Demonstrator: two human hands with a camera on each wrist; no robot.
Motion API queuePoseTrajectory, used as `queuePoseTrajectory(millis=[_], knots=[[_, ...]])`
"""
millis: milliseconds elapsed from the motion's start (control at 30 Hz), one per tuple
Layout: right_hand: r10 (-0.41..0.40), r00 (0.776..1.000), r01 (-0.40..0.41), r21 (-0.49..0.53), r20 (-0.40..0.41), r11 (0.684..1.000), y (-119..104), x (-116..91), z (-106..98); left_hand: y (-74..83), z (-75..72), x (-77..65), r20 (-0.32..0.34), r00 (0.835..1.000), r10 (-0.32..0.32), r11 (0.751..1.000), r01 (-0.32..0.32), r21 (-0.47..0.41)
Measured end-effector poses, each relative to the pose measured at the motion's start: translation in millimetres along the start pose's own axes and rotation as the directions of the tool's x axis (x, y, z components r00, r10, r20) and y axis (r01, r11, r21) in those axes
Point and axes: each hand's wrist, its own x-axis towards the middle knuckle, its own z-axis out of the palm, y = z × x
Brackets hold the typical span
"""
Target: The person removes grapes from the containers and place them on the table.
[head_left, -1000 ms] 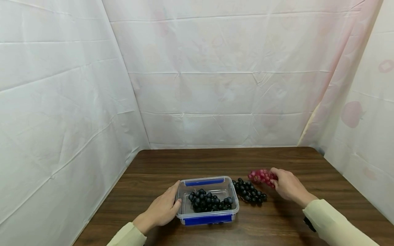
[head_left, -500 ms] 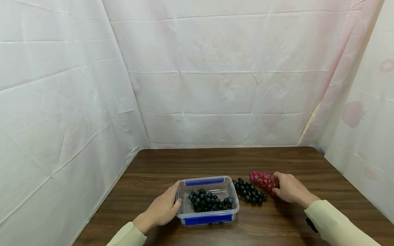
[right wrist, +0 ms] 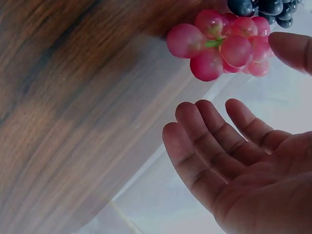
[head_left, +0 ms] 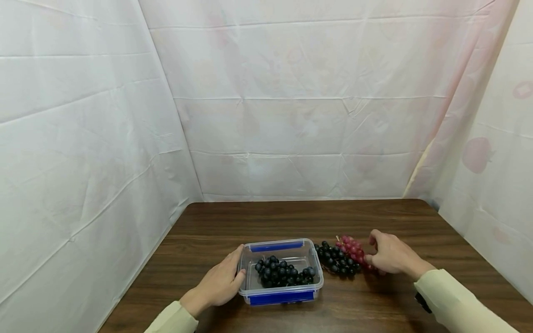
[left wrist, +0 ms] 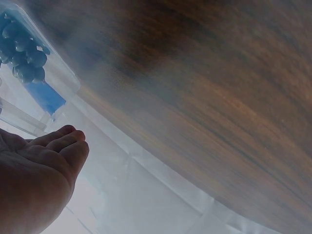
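Note:
A clear plastic container (head_left: 254, 292) with blue clips stands on the table, a bunch of black grapes (head_left: 276, 273) lying inside it. My left hand (head_left: 220, 280) rests along the container's left wall, its fingers fairly straight. To the container's right lies a second bunch of black grapes (head_left: 336, 259). A bunch of red grapes (head_left: 351, 247) lies against that bunch's right side. Just right of the red grapes is my right hand (head_left: 391, 253); in the right wrist view its fingers (right wrist: 190, 117) are spread apart from the red grapes (right wrist: 236, 48), with nothing in the palm.
The dark wood table (head_left: 258, 219) has rounded far corners. White sheets hang as walls at the left (head_left: 91, 162), back (head_left: 291, 129) and right (head_left: 491, 194), close to the table's edges.
The red grapes have shifted toward me and turned, coming up against the black bunch. My right hand has let go of them and drawn slightly right. The left hand and container have stayed still.

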Motion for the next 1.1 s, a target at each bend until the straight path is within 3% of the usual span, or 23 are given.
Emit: queuePoseTrajectory(millis=[233,433,867,1100], knots=[[-0.013,1.000,0.013,-0.015,-0.023,1.000,-4.5,1.1,-3.3,0.7,0.1,-0.5,-0.011,1.000,0.005,1.000,-0.005,0.007],[-0.042,0.995,0.040,-0.028,-0.092,0.999,-9.8,1.0,-2.1,0.5,0.2,-0.8,-0.009,1.000,0.009,1.000,-0.009,0.007],[-0.105,0.969,0.099,-0.038,-0.225,0.994,-29.4,-0.8,-2.0,-1.2,2.0,0.1,-0.016,1.000,0.004,1.000,-0.003,0.023],[-0.146,0.955,0.146,-0.019,-0.257,0.989,-40.6,-1.6,-1.7,-0.9,1.4,0.7,-0.010,1.000,-0.001,1.000,0.002,0.021]])
